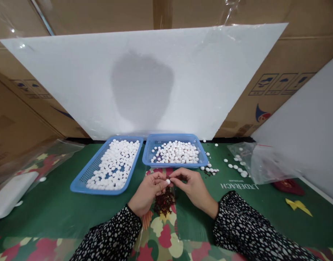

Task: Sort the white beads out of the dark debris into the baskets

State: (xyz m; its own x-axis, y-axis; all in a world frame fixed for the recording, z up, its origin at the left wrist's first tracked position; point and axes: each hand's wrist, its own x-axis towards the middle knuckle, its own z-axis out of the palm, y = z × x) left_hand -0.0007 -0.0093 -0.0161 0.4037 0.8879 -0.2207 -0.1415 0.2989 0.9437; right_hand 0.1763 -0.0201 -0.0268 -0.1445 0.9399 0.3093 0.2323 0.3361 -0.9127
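Between my two hands is one small white ball (168, 181), just in front of the right blue basket. My left hand (148, 192) pinches it from the left with thumb and fingers. The thumb and forefinger of my right hand (192, 186) are closed at its right side; whether they grip the ball or something tiny is too small to tell. Below the fingertips lies a pile of dark red-brown bits (164, 203) on the patterned cover. Many white balls fill the left blue basket (83, 174) and the right blue basket (203, 154).
Loose white balls (244, 174) lie right of the baskets, by a clear plastic bag (272, 165). A dark red item (288, 186) and yellow scraps (298, 206) are farther right. A white object (14, 194) lies at left. A white board (193, 83) stands behind the baskets.
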